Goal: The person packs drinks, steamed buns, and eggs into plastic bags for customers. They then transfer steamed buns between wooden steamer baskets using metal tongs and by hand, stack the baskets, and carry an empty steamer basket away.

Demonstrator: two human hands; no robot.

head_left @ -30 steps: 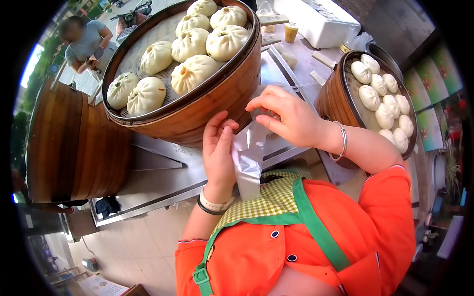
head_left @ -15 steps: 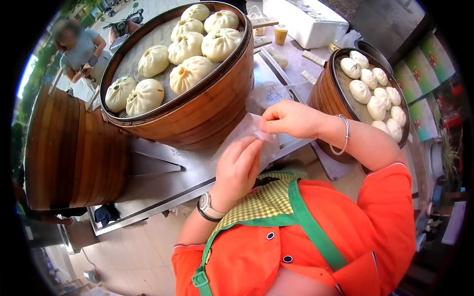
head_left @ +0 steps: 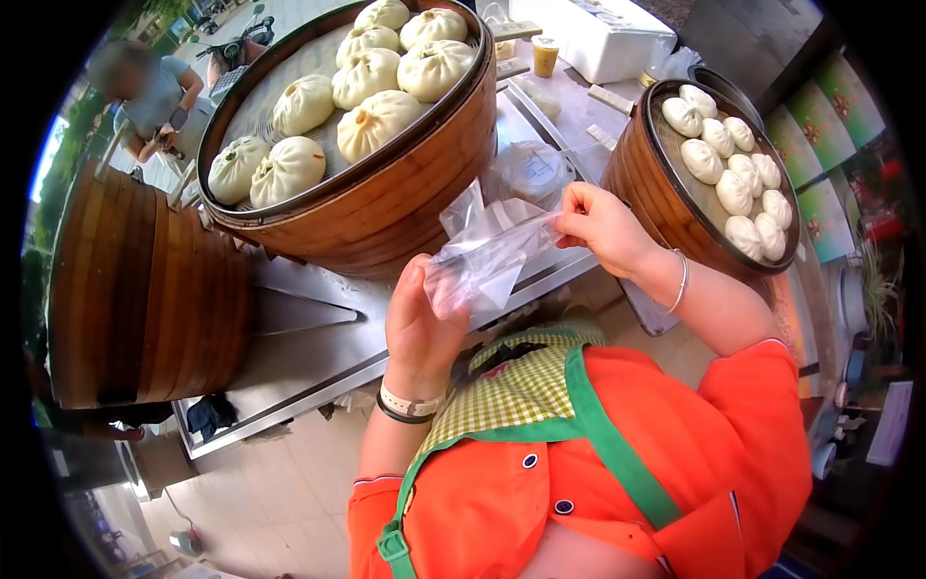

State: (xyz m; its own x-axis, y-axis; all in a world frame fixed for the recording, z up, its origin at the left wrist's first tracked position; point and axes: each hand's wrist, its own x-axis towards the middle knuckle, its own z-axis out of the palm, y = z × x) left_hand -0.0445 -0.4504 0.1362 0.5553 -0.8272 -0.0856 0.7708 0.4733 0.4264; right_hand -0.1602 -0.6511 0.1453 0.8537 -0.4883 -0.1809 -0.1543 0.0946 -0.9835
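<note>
A clear plastic bag (head_left: 494, 253) is stretched between my two hands above the table's front edge. My left hand (head_left: 424, 314) has its fingers inside the bag or behind its film, and they show blurred through the plastic. My right hand (head_left: 600, 224) pinches the bag's right end between thumb and fingers. Just beyond the hands stands a large bamboo steamer (head_left: 386, 207) with several pleated buns (head_left: 376, 125) on its upper tray. Some of the buns have a filling stain on top.
At the right is a smaller steamer (head_left: 632, 159) with several smooth white buns (head_left: 735, 193). Another steamer stack (head_left: 145, 289) stands left. Behind are a drink cup (head_left: 545, 56), a white foam box (head_left: 608, 39) and a round clear-wrapped stack (head_left: 532, 169). A person (head_left: 149, 96) stands beyond the steamers.
The plastic bag has come up and is spread wider between my hands. My left hand has turned and moved left, into or behind the film. My right hand has moved right, pulling the bag's end.
</note>
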